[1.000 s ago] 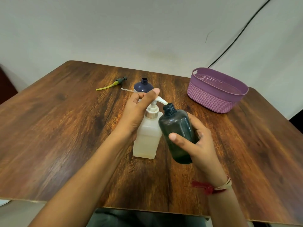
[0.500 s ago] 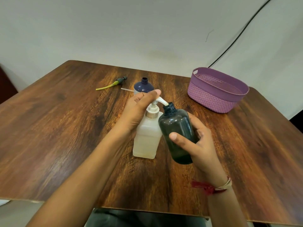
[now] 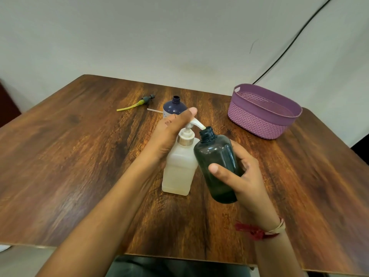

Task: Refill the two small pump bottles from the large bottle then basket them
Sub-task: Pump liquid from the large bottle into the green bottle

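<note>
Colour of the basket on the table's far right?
Purple, woven-textured wall below a smooth rim: oval plastic basket, head view.

Left hand [image 3: 169,134] clasps the pump head [image 3: 196,123] (thumb on top); right hand [image 3: 246,176] grips the dark bottle [image 3: 215,154].

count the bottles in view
3. The large pale pump bottle stands mid-table under the left hand; the dark green bottle is held tilted in the right hand; the dark blue capless bottle stands behind the left hand, partly hidden.

Head-worn camera looks forward and down, close over the table [image 3: 69,156].
</note>
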`<act>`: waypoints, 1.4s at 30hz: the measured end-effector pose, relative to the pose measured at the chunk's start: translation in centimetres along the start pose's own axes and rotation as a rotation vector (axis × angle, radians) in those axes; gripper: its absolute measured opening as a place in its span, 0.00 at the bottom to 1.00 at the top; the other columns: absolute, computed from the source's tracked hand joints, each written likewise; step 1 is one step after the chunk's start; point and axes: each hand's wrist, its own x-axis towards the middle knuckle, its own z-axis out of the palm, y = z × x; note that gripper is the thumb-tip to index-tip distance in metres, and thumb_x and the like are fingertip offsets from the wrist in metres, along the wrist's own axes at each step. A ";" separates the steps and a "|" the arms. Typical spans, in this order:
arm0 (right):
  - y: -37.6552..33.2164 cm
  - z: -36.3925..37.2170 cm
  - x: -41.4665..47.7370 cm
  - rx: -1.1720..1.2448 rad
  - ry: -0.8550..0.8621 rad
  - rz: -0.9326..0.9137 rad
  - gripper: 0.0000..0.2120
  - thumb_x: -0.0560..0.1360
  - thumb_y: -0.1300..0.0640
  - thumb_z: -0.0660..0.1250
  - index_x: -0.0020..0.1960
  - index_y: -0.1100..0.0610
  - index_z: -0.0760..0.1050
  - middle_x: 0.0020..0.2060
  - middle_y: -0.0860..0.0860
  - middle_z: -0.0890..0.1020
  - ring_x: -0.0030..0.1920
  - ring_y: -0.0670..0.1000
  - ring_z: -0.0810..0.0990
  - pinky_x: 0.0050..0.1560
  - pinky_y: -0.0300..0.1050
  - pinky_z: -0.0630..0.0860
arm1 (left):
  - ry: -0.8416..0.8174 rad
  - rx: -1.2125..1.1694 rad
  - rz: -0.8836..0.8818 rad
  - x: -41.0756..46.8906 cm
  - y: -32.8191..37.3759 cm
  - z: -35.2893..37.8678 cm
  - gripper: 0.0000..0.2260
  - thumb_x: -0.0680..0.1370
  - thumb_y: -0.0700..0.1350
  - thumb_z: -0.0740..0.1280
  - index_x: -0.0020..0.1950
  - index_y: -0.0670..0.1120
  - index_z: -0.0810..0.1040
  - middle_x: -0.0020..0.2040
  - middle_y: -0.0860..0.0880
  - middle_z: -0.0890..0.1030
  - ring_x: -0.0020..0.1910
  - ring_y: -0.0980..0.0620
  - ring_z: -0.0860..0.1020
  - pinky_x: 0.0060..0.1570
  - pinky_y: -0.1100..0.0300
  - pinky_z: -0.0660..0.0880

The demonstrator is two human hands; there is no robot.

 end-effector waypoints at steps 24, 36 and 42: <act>0.3 0.2 -0.5 0.063 -0.057 0.023 0.23 0.64 0.47 0.70 0.57 0.54 0.76 0.45 0.48 0.82 0.44 0.46 0.81 0.40 0.34 0.75 | 0.001 0.157 0.050 0.5 -0.2 -0.6 0.12 0.69 0.53 0.67 0.42 0.46 0.72 0.35 0.49 0.74 0.31 0.57 0.73 0.31 0.67 0.72; 0.3 0.5 -0.4 0.101 -0.048 0.053 0.23 0.65 0.47 0.69 0.57 0.56 0.76 0.45 0.50 0.82 0.45 0.48 0.82 0.40 0.37 0.76 | 0.020 0.231 0.117 0.4 -0.2 -0.6 0.04 0.79 0.42 0.63 0.44 0.45 0.71 0.35 0.52 0.73 0.29 0.63 0.72 0.31 0.72 0.70; 0.0 0.2 -0.3 0.130 -0.032 0.048 0.24 0.65 0.47 0.69 0.59 0.56 0.76 0.46 0.48 0.83 0.46 0.47 0.82 0.41 0.36 0.76 | 0.024 0.180 0.051 0.0 -0.2 -0.4 0.22 0.60 0.63 0.70 0.42 0.47 0.73 0.37 0.48 0.75 0.34 0.54 0.74 0.32 0.68 0.72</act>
